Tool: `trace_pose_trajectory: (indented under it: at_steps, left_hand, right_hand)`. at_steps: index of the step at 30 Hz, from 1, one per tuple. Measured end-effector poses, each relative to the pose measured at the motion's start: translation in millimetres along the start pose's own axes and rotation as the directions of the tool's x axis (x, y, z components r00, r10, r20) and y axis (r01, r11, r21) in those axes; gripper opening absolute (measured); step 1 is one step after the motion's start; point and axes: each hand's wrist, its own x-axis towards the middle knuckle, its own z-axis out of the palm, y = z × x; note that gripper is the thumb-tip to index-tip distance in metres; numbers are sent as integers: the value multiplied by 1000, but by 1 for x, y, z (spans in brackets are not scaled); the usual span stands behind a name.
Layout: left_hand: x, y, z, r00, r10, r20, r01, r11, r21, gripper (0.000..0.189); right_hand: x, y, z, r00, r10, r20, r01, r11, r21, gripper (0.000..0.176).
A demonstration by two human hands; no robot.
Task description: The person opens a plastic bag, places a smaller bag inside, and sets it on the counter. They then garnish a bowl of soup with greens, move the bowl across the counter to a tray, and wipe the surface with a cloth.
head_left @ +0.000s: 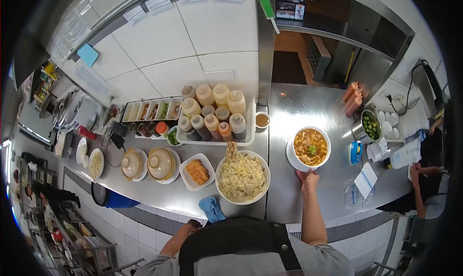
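Observation:
My right hand [308,180] grips the near edge of a white plate [291,156] on the steel counter. On that plate stands a white bowl of brown noodle soup [304,143] topped with chopped green garnish. Down by the apron and the counter's near edge is my left hand [194,225], in shadow, its fingers mostly hidden. A crumpled blue cloth [211,209] lies close to it. Between the hands sits a large bowl of fried rice [242,182] with wooden utensils at its far rim. Left of this, a square white dish [185,171] holds a browned, scored piece of food [197,172].
A white tray of squeeze bottles [212,113] stands against the wall, with a cup of brown sauce [262,120] beside it. Two lidded clay pots [160,162] are on the left. At right are a metal pot of green limes [359,131], orange bottles [353,102] and another person's hands [415,172].

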Motion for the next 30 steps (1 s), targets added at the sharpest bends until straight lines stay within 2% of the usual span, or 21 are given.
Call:
trace_pose_trajectory:
  at_steps: [1, 4, 7, 10, 12, 13, 14, 16, 18, 20, 21, 22, 23, 25, 27, 28, 30]
  left_hand:
    - [0, -3, 4, 1000, 3, -4, -3, 1000, 0, 30]
    - [-5, -16, 18, 1000, 9, -17, -9, 999, 30, 31]
    - [-13, -26, 28, 997, 52, -53, -46, 993, 111, 31]
    - [-7, -40, 25, 970, 218, -111, -153, 894, 420, 31]
    - [1, -42, 15, 978, 192, -84, -117, 832, 542, 32]
    - [8, -33, 9, 999, 32, 28, -41, 868, 495, 30]
    - [-48, 22, -18, 986, 159, 52, -161, 821, 548, 34]
    - [-50, 20, -33, 917, 381, 115, -397, 859, 322, 39]
    - [-171, 154, -95, 967, 244, 67, -248, 864, 438, 41]
    - [-237, 233, -130, 912, 408, -48, -376, 876, 301, 40]
    - [-268, 259, -133, 693, 672, -262, -606, 739, 294, 43]
    - [-301, 291, -138, 544, 755, -366, -690, 651, 316, 54]
    - [-331, 318, -140, 150, 871, -468, -822, 373, 430, 60]
    - [-394, 354, -136, -250, 838, -486, -844, 57, 533, 63]
    - [-407, 364, -114, -524, 709, -471, -804, -228, 550, 65]
    - [-412, 366, -97, -638, 613, -466, -751, -363, 552, 68]
    - [-420, 369, -67, -805, 371, -463, -589, -589, 553, 74]
  right_hand:
    - [9, -7, 6, 999, -6, -43, 5, 1000, -19, 30]
    - [45, -21, 11, 998, 7, 66, -6, 1000, -13, 30]
    - [79, -29, 19, 998, 36, 58, -36, 999, 3, 29]
    - [99, -45, 31, 995, 82, 53, -79, 996, -47, 28]
    - [131, -47, 30, 994, 79, 74, -73, 995, -73, 27]
    - [130, -56, 35, 993, 91, 69, -86, 993, -79, 28]
    - [142, -57, 33, 992, 106, 68, -100, 991, -84, 29]
    - [157, -60, 31, 993, 70, 93, -57, 988, -142, 28]
    - [168, -68, 31, 991, 86, 100, -65, 979, -194, 28]
    - [187, -72, 24, 991, 101, 93, -80, 976, -202, 28]
    - [195, -70, 21, 991, 102, 86, -84, 977, -198, 27]
    - [202, -66, 21, 996, 61, 67, -45, 973, -227, 26]
    - [209, -61, 20, 999, 17, 47, -5, 967, -255, 26]
    - [196, -58, 13, 991, -134, 4, 126, 927, -354, 29]
    - [163, -39, 14, 921, -389, -6, 343, 818, -461, 42]
    - [151, -27, 8, 858, -507, 84, 487, 752, -444, 40]
    - [132, -3, -2, 793, -596, 124, 593, 712, -376, 31]
